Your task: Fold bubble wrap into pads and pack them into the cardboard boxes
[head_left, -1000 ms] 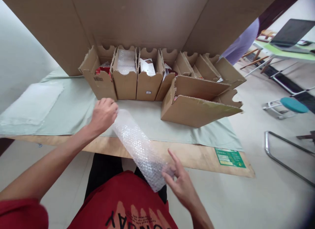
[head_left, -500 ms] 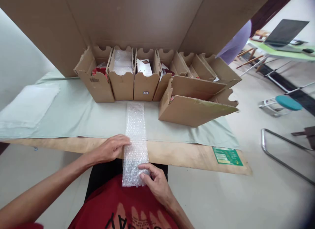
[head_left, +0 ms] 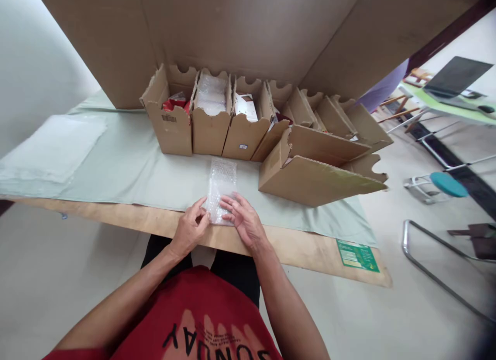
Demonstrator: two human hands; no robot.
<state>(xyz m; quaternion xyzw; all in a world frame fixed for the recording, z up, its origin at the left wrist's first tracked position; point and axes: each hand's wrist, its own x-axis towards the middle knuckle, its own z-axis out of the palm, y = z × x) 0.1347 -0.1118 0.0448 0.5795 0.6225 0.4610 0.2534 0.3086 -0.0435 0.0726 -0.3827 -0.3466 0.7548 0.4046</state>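
Observation:
A strip of bubble wrap (head_left: 221, 182) lies flat on the pale green cloth (head_left: 127, 169), running from the cardboard boxes toward the table's front edge. My left hand (head_left: 191, 227) pinches its near left corner with curled fingers. My right hand (head_left: 244, 220) rests on the near right part, fingers stretched flat over the wrap. Both hands sit side by side at the near end of the strip.
A row of open cardboard boxes (head_left: 211, 117) stands behind the wrap, some holding bubble wrap and cards. A larger tipped box (head_left: 313, 176) lies to the right. A big cardboard sheet (head_left: 232, 29) rises behind. A folded cloth (head_left: 50, 148) lies left; a stool (head_left: 444, 184) stands right.
The bubble wrap went from a loose roll held in the air to a strip laid flat on the cloth and pushed further onto the table. Both hands came together at its near end.

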